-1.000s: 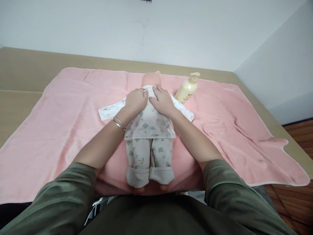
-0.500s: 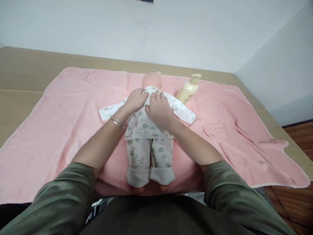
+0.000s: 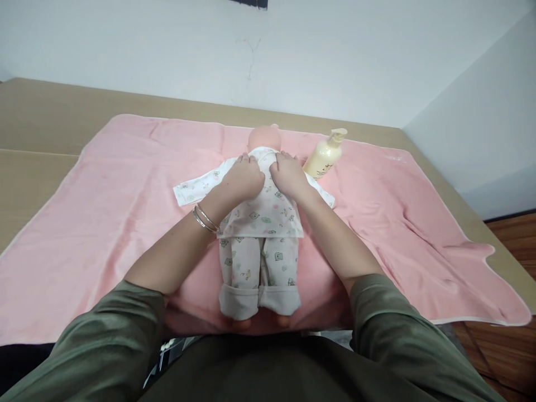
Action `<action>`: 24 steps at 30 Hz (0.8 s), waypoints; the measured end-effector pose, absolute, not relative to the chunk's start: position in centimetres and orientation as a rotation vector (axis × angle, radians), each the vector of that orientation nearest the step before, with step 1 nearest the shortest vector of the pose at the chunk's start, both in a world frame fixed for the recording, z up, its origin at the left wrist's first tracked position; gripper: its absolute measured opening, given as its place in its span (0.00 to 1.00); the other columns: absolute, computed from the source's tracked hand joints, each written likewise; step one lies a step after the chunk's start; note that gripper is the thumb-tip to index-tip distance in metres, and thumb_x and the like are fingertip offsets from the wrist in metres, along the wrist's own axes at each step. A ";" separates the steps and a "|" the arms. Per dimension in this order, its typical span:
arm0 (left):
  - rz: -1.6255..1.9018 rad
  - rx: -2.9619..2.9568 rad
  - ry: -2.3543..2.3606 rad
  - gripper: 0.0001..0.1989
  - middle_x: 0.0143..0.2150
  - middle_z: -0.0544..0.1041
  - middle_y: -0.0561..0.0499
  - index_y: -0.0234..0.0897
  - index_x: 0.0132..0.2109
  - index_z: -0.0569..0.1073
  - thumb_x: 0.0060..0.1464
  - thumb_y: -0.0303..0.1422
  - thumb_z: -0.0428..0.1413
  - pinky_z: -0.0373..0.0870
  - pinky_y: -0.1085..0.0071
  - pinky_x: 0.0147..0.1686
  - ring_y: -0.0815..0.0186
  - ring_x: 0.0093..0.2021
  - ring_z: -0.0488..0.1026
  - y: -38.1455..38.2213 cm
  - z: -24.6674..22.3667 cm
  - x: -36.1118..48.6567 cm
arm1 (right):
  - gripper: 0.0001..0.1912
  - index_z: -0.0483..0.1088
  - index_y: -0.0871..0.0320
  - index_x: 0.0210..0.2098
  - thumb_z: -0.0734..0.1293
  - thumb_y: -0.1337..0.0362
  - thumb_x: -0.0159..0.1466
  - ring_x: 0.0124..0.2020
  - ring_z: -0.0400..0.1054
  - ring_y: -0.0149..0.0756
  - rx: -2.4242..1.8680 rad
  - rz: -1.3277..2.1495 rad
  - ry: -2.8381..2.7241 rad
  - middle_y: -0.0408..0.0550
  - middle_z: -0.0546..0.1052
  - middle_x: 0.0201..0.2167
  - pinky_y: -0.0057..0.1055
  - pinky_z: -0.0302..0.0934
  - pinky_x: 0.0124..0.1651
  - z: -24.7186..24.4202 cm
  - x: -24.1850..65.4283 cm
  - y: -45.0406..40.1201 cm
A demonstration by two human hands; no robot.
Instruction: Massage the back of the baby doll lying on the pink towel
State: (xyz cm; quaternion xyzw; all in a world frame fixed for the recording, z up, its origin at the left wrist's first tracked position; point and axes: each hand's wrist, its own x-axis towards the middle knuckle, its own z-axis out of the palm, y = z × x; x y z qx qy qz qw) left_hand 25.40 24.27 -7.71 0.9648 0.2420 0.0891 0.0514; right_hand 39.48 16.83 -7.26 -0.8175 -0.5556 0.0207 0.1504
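Observation:
A bald baby doll (image 3: 263, 138) lies stretched out with its head away from me and no face showing. It wears a white printed top (image 3: 268, 218) and matching trousers (image 3: 278, 262) with turned-up cuffs. My left hand (image 3: 246, 176), with two silver bangles at the wrist, is curled over the doll's left-side shoulder in view. On the other shoulder rests my right hand (image 3: 290, 172), its fingers bent and close together. The two thumbs point toward each other across the upper back. What the fingertips press or pinch is partly hidden.
A pink blanket (image 3: 138, 184) with a pale edge covers most of the wooden table (image 3: 58, 106) under the doll. A cream pump bottle (image 3: 325, 155) stands tilted in view, right of the doll's shoulder. Behind the table rises a white wall (image 3: 167, 50).
My right hand has gone from lying flat on the back to curling over the right shoulder. My left hand has shifted slightly right, with its fingers bent. The view has shifted slightly.

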 end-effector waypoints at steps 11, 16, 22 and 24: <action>0.488 2.515 1.056 0.22 0.51 0.84 0.33 0.31 0.49 0.80 0.68 0.29 0.41 0.76 0.55 0.58 0.50 0.53 0.80 27.1 -8.7 26.2 | 0.37 0.53 0.86 0.76 0.57 0.65 0.74 0.83 0.45 0.66 -2.311 0.092 -1.791 0.79 0.52 0.79 0.55 0.41 0.84 -7.0 34.6 15.0; 0.538 2.843 0.782 0.25 0.65 0.76 0.24 0.21 0.63 0.74 0.65 0.27 0.44 0.64 0.42 0.73 0.41 0.70 0.70 23.5 -9.1 25.8 | 0.31 0.65 0.78 0.68 0.51 0.60 0.77 0.75 0.62 0.58 -2.164 0.157 -1.575 0.73 0.68 0.72 0.54 0.55 0.79 -8.1 39.6 17.3; 0.565 2.690 0.841 0.26 0.70 0.73 0.26 0.25 0.68 0.69 0.69 0.31 0.44 0.61 0.39 0.74 0.41 0.74 0.67 23.9 -9.9 26.6 | 0.32 0.63 0.78 0.71 0.53 0.59 0.79 0.77 0.59 0.59 -2.232 0.093 -1.552 0.73 0.66 0.74 0.53 0.51 0.81 -8.6 40.0 17.7; 0.587 2.575 0.935 0.24 0.66 0.76 0.27 0.26 0.64 0.72 0.70 0.32 0.42 0.65 0.40 0.72 0.41 0.70 0.71 25.6 -10.0 26.9 | 0.31 0.63 0.78 0.72 0.53 0.61 0.78 0.77 0.59 0.60 -2.283 0.035 -1.552 0.73 0.67 0.74 0.54 0.52 0.80 -8.3 38.7 17.3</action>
